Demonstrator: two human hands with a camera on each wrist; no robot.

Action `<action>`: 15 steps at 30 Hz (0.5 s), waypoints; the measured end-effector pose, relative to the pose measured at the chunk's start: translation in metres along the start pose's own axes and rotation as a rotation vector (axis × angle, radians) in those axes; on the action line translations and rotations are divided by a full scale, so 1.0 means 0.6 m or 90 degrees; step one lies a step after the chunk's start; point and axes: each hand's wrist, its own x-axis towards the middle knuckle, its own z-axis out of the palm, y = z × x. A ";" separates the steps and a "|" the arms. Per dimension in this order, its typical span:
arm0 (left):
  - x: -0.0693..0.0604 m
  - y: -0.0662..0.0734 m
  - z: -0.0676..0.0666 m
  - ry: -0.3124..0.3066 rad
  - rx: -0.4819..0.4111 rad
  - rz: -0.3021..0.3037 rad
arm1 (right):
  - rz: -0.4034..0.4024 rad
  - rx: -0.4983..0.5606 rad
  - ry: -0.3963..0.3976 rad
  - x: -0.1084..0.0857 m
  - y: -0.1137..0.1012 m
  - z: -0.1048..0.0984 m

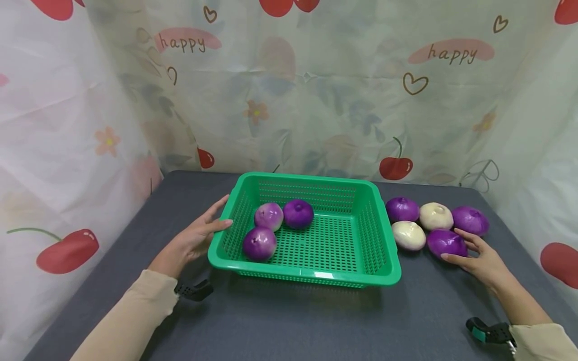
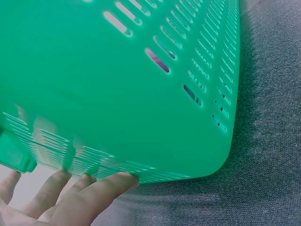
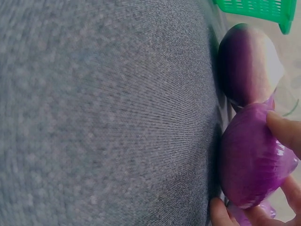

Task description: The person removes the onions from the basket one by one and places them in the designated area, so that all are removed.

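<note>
My right hand (image 1: 485,263) holds a glossy purple turnip (image 1: 447,243) at the right of the table. Its thumb is on the near side and its fingers curl round the far side; the right wrist view shows this purple turnip (image 3: 254,155) between thumb and fingers. A green plastic basket (image 1: 304,276) stands mid-table. At its left side my left hand (image 1: 194,240) touches it, the thumb over the rim and the other fingers fairly straight against the outer wall. Three purple turnips (image 1: 259,244) lie in the basket's left half.
Beside the held turnip are two white-sided turnips (image 1: 408,235) and two purple turnips (image 1: 402,209), close to the basket's right wall. A dark grey cloth (image 1: 280,321) covers the table. Printed curtains (image 1: 307,100) enclose the back and sides.
</note>
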 end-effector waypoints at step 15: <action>0.000 0.001 0.000 -0.001 -0.004 -0.001 | 0.012 0.024 -0.015 -0.003 -0.004 -0.003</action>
